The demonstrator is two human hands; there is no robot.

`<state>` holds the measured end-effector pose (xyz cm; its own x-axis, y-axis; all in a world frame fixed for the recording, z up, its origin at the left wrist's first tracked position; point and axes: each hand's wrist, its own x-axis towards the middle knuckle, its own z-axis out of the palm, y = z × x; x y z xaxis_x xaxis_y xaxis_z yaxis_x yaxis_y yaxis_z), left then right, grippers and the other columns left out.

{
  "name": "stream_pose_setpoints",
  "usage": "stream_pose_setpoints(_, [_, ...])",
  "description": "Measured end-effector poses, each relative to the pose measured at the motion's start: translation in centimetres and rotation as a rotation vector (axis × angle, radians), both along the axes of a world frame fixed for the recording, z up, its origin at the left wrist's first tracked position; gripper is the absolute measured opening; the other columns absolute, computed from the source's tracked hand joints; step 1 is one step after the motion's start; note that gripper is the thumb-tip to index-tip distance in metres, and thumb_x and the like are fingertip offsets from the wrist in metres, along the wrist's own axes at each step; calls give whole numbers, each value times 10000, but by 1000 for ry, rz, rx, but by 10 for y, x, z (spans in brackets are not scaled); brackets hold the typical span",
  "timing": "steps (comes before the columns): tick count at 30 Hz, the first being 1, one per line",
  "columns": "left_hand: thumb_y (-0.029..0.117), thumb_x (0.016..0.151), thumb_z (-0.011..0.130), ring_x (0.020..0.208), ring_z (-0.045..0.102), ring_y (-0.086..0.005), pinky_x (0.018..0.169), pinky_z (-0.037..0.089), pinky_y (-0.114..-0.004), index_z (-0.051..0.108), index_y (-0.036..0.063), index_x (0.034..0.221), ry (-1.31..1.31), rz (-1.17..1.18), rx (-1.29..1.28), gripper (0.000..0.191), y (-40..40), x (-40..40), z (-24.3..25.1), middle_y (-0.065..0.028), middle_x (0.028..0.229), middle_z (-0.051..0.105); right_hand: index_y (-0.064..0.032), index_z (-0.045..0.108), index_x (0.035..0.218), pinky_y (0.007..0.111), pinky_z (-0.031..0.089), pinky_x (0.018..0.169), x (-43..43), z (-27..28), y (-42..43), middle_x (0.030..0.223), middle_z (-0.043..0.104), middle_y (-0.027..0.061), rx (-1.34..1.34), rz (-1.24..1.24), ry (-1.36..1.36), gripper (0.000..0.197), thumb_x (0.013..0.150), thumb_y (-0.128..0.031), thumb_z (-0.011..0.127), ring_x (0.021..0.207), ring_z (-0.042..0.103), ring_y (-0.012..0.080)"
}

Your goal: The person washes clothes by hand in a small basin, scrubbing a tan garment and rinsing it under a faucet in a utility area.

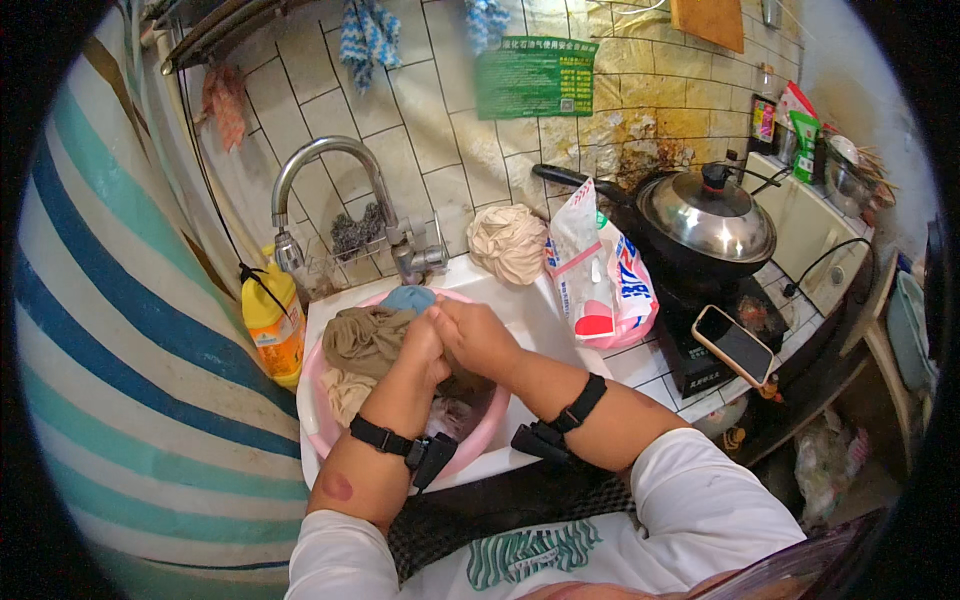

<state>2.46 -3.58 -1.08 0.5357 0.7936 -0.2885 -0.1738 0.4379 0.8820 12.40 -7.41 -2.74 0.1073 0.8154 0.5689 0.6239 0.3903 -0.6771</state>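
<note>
Both hands are together above a pink plastic basin in the white sink. My left hand and my right hand are closed, pressed against each other, around cloth that the fingers mostly hide. Olive-brown wet cloth lies beside my left hand, and a blue cloth shows just behind the hands. Cream cloth rests at the basin's left side. Below the hands, dark water with some suds is partly visible. A twisted beige cloth bundle sits on the sink's back right corner.
A curved metal faucet arches over the sink's back left. At left stands a yellow detergent jug. To the right are a pink-and-white detergent bag, a lidded wok on a black stove, and a phone near the edge.
</note>
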Motion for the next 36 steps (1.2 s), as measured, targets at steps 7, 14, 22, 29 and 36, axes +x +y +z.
stream_pose_setpoints(7, [315, 932, 488, 823, 634, -217, 747, 530, -378, 574, 23, 996, -65, -17, -114, 311, 2, 8, -5, -100, 967, 637, 17, 557, 804, 476, 425, 642, 11, 1, 4, 748, 557, 282, -66, -90, 117, 344, 936, -277, 436, 721, 544, 450])
stream_pose_setpoints(14, [283, 943, 456, 869, 623, -240, 784, 521, -400, 554, -1, 1019, -122, 49, -58, 310, 6, 11, -13, -132, 965, 626, -17, 580, 820, 510, 450, 710, 25, -10, 21, 841, 608, 253, -182, -146, 34, 384, 929, -337, 400, 798, 592, 426])
stream_pose_setpoints(22, [375, 971, 398, 996, 570, -255, 846, 474, -420, 515, 35, 1159, -79, 18, -52, 406, 22, 5, -35, -143, 1083, 579, -16, 570, 789, 517, 449, 700, 9, -4, 3, 814, 605, 256, -49, -13, 2, 385, 939, -325, 398, 785, 578, 444])
stream_pose_setpoints(29, [297, 965, 443, 944, 601, -216, 827, 496, -349, 546, 20, 1082, -238, 11, 30, 318, 15, 4, -14, -109, 1032, 612, 3, 550, 772, 487, 436, 651, 38, -24, 28, 754, 587, 253, -76, -183, 130, 365, 929, -315, 464, 727, 562, 437])
stream_pose_setpoints(36, [265, 926, 514, 838, 537, -175, 708, 468, -356, 501, 42, 1002, -124, 329, 180, 237, 17, -11, 6, -85, 911, 538, -25, 611, 853, 400, 462, 666, 31, -9, 15, 785, 615, 187, -13, 44, 264, 200, 834, -224, 609, 741, 602, 333])
